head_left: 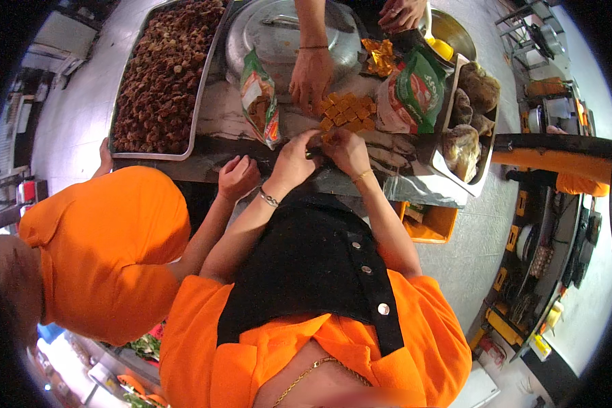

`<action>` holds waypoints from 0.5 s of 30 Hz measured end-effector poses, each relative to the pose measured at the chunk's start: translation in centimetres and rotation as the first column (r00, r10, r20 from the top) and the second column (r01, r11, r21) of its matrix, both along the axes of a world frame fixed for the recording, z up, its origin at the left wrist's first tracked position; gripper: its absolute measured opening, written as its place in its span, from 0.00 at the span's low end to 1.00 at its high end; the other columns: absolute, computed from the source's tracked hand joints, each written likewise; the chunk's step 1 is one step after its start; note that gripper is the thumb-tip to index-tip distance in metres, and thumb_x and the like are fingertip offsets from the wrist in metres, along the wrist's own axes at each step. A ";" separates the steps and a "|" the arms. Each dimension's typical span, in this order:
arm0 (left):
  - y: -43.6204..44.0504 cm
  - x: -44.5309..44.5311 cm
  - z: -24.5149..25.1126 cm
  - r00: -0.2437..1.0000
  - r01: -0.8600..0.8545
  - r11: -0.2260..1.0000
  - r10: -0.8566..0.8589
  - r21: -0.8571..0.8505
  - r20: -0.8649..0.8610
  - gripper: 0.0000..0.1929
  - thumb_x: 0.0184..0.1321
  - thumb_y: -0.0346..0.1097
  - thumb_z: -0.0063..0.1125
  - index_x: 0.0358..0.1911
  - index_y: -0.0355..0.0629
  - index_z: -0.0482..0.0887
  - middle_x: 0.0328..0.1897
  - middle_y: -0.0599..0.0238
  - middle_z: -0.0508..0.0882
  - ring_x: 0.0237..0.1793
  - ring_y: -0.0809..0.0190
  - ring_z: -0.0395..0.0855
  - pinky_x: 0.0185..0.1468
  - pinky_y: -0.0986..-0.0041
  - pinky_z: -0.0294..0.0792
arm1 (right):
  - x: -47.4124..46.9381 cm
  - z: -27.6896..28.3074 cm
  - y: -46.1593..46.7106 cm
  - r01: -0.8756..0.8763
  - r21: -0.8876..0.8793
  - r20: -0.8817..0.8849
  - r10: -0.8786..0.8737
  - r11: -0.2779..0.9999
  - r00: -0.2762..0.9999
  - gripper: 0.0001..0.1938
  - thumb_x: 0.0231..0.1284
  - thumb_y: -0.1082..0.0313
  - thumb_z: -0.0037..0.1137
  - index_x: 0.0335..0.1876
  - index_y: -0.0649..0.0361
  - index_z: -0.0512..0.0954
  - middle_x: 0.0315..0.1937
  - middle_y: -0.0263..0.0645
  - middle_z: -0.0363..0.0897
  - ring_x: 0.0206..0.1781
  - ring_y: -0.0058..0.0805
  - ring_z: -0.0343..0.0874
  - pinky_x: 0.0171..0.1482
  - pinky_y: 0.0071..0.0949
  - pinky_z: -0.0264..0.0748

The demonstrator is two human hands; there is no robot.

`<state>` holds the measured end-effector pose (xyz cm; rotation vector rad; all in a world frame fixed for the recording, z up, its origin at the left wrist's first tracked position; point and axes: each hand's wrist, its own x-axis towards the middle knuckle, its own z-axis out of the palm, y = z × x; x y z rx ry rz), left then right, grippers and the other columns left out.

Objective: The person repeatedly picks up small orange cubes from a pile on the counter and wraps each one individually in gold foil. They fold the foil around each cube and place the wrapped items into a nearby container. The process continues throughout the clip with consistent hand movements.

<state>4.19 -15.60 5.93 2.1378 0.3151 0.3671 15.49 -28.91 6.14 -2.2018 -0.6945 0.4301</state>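
My left hand (297,159) and my right hand (345,153) meet at the near edge of the marble counter (387,153), fingertips close together. Something small may be between them; it is too small and hidden to tell. Just beyond my right hand lies a pile of small golden-brown cubes (348,111), like bouillon cubes. A co-worker's hand (311,81) reaches to the pile's left side. To the left stands an opened green and red packet (260,99); a larger green and red bag (413,94) is at the right, with crumpled gold wrappers (380,56) behind it.
A tray of browned crumbly food (166,76) fills the left. A large metal lid (280,30) lies at the back. On the right are a metal pan of lumpy food (482,137) and a bowl (454,33). A co-worker in orange (112,245) is close at left; an orange crate (433,224) sits below.
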 end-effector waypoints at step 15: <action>-2.1 0.9 1.3 0.981 0.193 0.979 -0.194 0.065 0.006 0.24 0.46 0.18 0.57 0.52 0.36 0.80 0.49 0.46 0.86 0.51 0.42 0.85 0.54 0.59 0.78 | -0.7 3.7 -4.9 -0.165 0.129 -0.103 0.179 0.978 0.978 0.14 0.59 0.60 0.64 0.45 0.60 0.86 0.35 0.52 0.85 0.37 0.51 0.86 0.40 0.39 0.79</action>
